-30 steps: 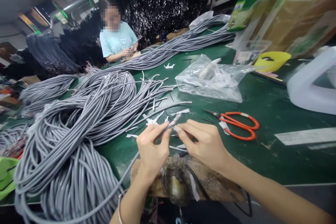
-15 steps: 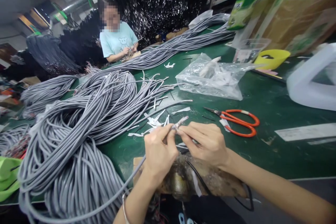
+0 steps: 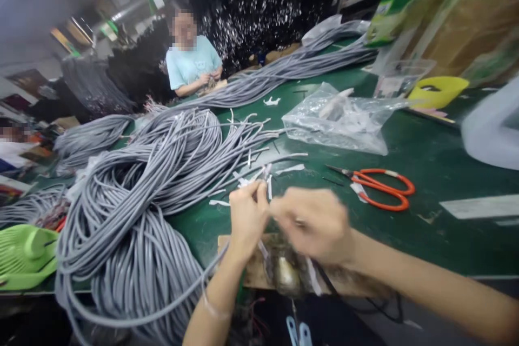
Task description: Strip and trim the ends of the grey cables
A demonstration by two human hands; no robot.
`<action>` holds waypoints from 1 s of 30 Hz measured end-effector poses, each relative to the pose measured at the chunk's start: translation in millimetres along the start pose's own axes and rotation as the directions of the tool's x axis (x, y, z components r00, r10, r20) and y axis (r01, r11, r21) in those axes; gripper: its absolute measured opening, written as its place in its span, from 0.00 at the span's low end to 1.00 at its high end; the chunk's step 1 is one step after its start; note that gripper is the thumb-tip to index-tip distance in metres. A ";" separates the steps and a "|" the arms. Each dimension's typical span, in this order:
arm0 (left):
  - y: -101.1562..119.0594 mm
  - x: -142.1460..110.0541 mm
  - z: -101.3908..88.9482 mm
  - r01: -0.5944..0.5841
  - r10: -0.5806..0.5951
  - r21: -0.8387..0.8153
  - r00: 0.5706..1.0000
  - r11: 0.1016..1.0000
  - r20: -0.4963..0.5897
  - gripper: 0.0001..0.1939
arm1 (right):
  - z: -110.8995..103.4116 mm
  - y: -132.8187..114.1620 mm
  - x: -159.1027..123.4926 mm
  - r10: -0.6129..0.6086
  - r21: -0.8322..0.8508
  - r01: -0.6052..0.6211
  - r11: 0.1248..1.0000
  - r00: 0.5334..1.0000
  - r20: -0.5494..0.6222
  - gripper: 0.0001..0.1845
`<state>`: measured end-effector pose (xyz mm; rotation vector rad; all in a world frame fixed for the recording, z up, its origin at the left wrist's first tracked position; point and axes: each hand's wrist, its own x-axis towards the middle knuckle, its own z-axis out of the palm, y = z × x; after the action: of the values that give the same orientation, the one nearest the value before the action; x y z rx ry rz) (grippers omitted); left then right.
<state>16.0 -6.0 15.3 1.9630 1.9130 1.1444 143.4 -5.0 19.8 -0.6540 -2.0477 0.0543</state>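
My left hand (image 3: 249, 216) is closed around a grey cable (image 3: 217, 259) near its end. The cable's stripped end (image 3: 266, 171), with pale wires, sticks up past the fingertips. Just to the right, my right hand (image 3: 314, 221) is curled, its fingers blurred by motion. Whatever is between them is too smeared to make out. Below both hands lies a worn wooden board (image 3: 255, 275) with a rounded metal piece (image 3: 287, 273) on it. White strips (image 3: 290, 168) are scattered on the green table beyond the hands.
A big heap of coiled grey cables (image 3: 133, 216) covers the left. Orange-handled scissors (image 3: 383, 189) lie to the right, with a clear plastic bag (image 3: 338, 124) behind them. A yellow container (image 3: 438, 92) stands farther right. Across the green table (image 3: 405, 243) sits another person (image 3: 194, 62).
My right hand has drawn slightly away from the cable end and turned, now blurred. My left hand still grips the cable. The whole view has shifted, so things appear farther right.
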 end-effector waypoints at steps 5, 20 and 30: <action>5.0 -2.6 -3.5 0.012 -0.006 -0.238 1.000 0.971 0.026 0.17 | -6.4 37.6 10.5 0.150 -0.110 -0.162 0.981 0.983 -0.109 0.14; 6.7 -8.7 2.3 -0.032 0.045 -0.194 0.997 0.981 0.061 0.12 | -1.9 35.0 -0.9 0.168 -0.078 -0.173 0.982 0.984 -0.064 0.14; 1.4 -7.8 6.0 -0.177 0.173 -0.033 0.980 0.984 -0.103 0.08 | -3.7 19.6 -4.1 0.060 0.127 -0.043 0.991 0.989 -0.133 0.14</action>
<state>21.7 -11.0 8.9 2.1244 1.7743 1.3407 156.4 9.0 12.9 -0.6166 -1.8798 0.1618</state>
